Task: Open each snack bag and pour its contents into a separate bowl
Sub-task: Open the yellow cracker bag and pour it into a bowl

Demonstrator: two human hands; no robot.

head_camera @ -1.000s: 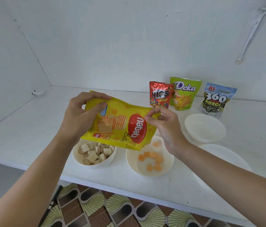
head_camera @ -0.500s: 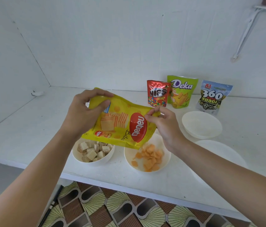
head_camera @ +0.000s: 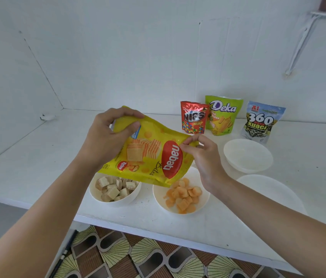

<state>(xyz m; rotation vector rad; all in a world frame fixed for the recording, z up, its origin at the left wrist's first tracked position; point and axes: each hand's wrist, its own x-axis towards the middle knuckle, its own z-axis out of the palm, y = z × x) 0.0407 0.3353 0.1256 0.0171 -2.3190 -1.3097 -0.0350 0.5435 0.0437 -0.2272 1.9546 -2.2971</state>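
1. The yellow Nabati bag [head_camera: 148,155] hangs tilted over the wafer bowl [head_camera: 133,197] and the orange-snack bowl [head_camera: 156,199], near the worktop's [head_camera: 28,157] front edge. The left hand [head_camera: 106,137] grips its raised end and the right hand [head_camera: 202,155] pinches its upper right corner.
2. Pouring looks nearly done. Next, probably a shake, then an unopened bag from the back edge.
3. The bag's mouth is hidden, so I can't tell what's left inside.

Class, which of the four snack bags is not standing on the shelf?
The yellow Nabati bag: the left hand and right hand hold it tilted aloft; the Nips, Deka and Kuaci bags stand upright.
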